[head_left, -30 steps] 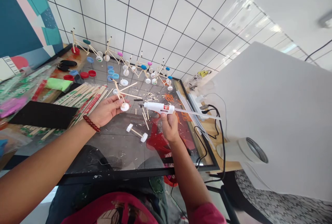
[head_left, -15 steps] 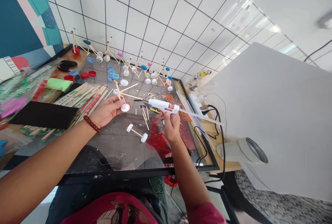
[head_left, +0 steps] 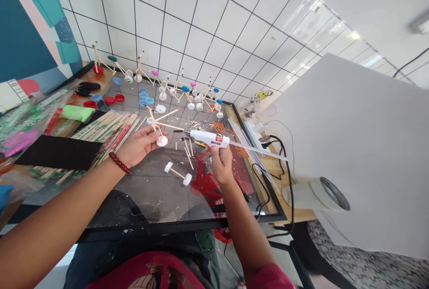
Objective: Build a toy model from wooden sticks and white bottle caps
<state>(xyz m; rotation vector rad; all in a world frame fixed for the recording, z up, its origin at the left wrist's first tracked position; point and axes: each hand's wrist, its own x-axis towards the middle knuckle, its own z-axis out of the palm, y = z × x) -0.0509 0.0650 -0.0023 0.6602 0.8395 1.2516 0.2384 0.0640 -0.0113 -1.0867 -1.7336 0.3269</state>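
In my left hand (head_left: 142, 145) is a small frame of wooden sticks (head_left: 155, 122) with white bottle caps at its lower ends; my fingers pinch it near the front cap. My right hand (head_left: 221, 164) grips a white hot glue gun (head_left: 209, 138) by its handle, its nozzle pointing left toward the stick frame. A long clear glue stick (head_left: 259, 150) juts out of the gun's back. Below and between my hands, a pair of white caps joined by a stick (head_left: 177, 173) lies on the glass tabletop (head_left: 150, 195).
Several finished stick-and-cap models (head_left: 181, 88) line the wall. Wrapped chopsticks (head_left: 110, 130) and a black sheet (head_left: 58, 151) lie at left, with blue and red caps (head_left: 119, 98) behind. A power strip (head_left: 255, 133) with cables and a white cylinder (head_left: 315, 194) are at right.
Both hands hold nearly the same pose. The view has shifted slightly; the glue gun sits a touch farther left in the picture.
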